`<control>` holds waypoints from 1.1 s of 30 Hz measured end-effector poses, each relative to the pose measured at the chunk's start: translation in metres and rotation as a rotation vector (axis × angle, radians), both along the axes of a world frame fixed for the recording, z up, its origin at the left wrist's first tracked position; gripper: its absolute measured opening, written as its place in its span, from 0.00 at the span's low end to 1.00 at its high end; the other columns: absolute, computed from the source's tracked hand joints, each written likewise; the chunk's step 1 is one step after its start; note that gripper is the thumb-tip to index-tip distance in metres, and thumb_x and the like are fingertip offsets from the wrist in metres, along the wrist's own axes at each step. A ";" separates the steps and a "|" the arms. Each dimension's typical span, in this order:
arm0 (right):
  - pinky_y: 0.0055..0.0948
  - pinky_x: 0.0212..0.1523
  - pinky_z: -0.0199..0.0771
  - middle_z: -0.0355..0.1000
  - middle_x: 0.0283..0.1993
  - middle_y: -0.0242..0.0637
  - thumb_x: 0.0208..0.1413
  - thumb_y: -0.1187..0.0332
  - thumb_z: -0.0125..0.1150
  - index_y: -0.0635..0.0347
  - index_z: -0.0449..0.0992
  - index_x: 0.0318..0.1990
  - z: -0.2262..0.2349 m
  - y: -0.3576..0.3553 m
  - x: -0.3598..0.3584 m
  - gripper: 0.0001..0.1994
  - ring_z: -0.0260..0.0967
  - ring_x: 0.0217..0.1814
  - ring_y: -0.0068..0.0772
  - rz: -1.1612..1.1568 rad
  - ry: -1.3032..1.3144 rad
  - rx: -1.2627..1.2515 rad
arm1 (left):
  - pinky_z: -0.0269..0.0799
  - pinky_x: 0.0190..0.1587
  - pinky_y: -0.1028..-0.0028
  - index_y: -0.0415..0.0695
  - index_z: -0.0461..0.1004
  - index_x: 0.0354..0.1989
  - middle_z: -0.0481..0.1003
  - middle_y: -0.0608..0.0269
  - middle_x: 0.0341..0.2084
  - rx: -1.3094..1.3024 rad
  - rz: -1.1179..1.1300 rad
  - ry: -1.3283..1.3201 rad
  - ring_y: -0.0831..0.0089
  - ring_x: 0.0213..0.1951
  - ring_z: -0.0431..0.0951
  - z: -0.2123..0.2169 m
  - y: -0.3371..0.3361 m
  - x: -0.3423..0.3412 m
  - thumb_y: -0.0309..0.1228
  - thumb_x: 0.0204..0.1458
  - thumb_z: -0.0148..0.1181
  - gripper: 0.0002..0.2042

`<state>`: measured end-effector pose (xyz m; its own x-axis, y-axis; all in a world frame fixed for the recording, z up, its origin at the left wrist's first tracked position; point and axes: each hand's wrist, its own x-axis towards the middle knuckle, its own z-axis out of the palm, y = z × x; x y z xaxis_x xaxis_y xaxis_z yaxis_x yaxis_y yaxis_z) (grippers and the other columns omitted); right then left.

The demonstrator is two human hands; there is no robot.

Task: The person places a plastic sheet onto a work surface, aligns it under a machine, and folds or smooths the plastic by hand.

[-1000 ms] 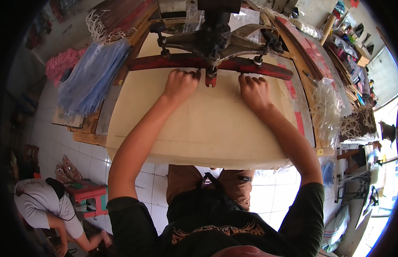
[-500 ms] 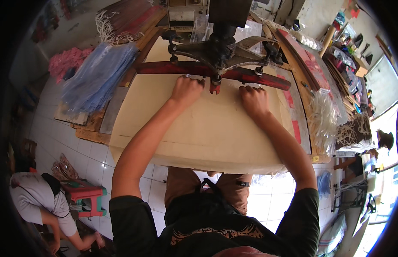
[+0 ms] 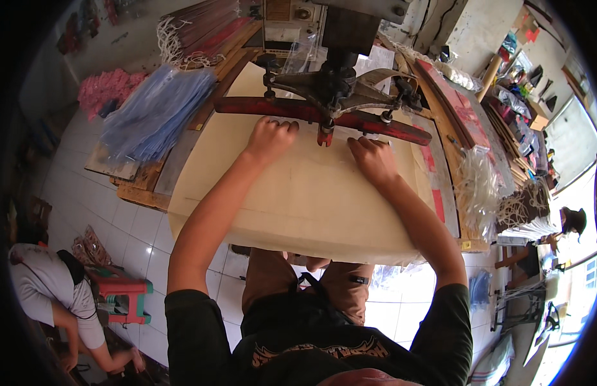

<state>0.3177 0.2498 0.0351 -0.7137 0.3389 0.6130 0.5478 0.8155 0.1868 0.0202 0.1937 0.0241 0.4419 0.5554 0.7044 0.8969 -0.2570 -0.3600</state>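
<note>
A dark red metal bar (image 3: 266, 107) of a press spans the far part of a tan sheet (image 3: 298, 199), carried by a dark bracket (image 3: 337, 90). The sheet covers the work surface in front of me. My left hand (image 3: 272, 136) rests close to the bar's near side, left of its red middle lug (image 3: 325, 136), fingers curled down. My right hand (image 3: 373, 159) lies on the lug's other side, also with curled fingers. Something clear, like thin film, shows near the left fingertips. What either hand pinches is hidden beneath the fingers.
Blue clear plastic sheets (image 3: 157, 116) are stacked at left, beside a pink heap (image 3: 108, 90). Bundles with white cords (image 3: 195, 32) lie behind. Clear plastic strips (image 3: 478, 186) hang at right. A person (image 3: 54, 289) bends near a red and green stool (image 3: 121, 293) at lower left.
Both hands have shifted a little left relative to the press lug. The whole view has tilted slightly. The bar still sits above the tan sheet.
</note>
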 end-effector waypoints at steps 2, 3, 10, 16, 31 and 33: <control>0.36 0.34 0.80 0.77 0.38 0.36 0.51 0.76 0.57 0.58 0.77 0.47 0.001 -0.001 0.001 0.15 0.79 0.36 0.38 0.059 0.008 -0.045 | 0.74 0.30 0.68 0.45 0.79 0.29 0.79 0.66 0.19 -0.011 0.020 -0.012 0.70 0.21 0.80 0.003 -0.002 -0.002 0.28 0.42 0.62 0.05; 0.36 0.36 0.81 0.77 0.41 0.37 0.51 0.77 0.57 0.58 0.77 0.49 0.001 -0.004 -0.002 0.17 0.79 0.38 0.39 0.086 0.032 -0.066 | 0.75 0.30 0.68 0.45 0.79 0.29 0.79 0.65 0.19 -0.004 0.026 -0.022 0.69 0.21 0.81 0.005 -0.005 -0.003 0.28 0.43 0.62 0.05; 0.38 0.46 0.82 0.78 0.51 0.40 0.51 0.76 0.60 0.59 0.77 0.53 0.014 -0.027 -0.011 0.19 0.79 0.48 0.42 0.426 0.022 -0.158 | 0.73 0.27 0.67 0.47 0.76 0.24 0.77 0.65 0.15 0.097 0.096 -0.039 0.69 0.18 0.80 0.007 -0.022 -0.043 0.28 0.43 0.64 0.02; 0.39 0.48 0.78 0.77 0.51 0.38 0.52 0.71 0.65 0.54 0.78 0.51 0.026 -0.041 -0.012 0.17 0.76 0.51 0.41 0.446 -0.006 0.034 | 0.72 0.25 0.68 0.47 0.77 0.26 0.77 0.64 0.15 0.147 0.111 -0.173 0.67 0.18 0.79 0.023 -0.066 -0.063 0.27 0.46 0.65 0.02; 0.43 0.37 0.78 0.77 0.34 0.40 0.58 0.63 0.65 0.52 0.76 0.56 0.027 -0.069 -0.034 0.18 0.77 0.37 0.46 0.183 0.000 -0.293 | 0.70 0.21 0.68 0.47 0.80 0.33 0.77 0.62 0.14 0.116 0.190 -0.301 0.64 0.16 0.78 0.029 -0.141 -0.056 0.25 0.49 0.67 0.04; 0.43 0.37 0.78 0.78 0.33 0.41 0.59 0.65 0.64 0.53 0.78 0.54 0.022 -0.070 -0.039 0.16 0.77 0.37 0.47 0.139 0.071 -0.335 | 0.70 0.20 0.67 0.48 0.78 0.32 0.76 0.61 0.13 0.125 0.206 -0.362 0.62 0.15 0.76 0.032 -0.138 -0.052 0.27 0.51 0.66 0.03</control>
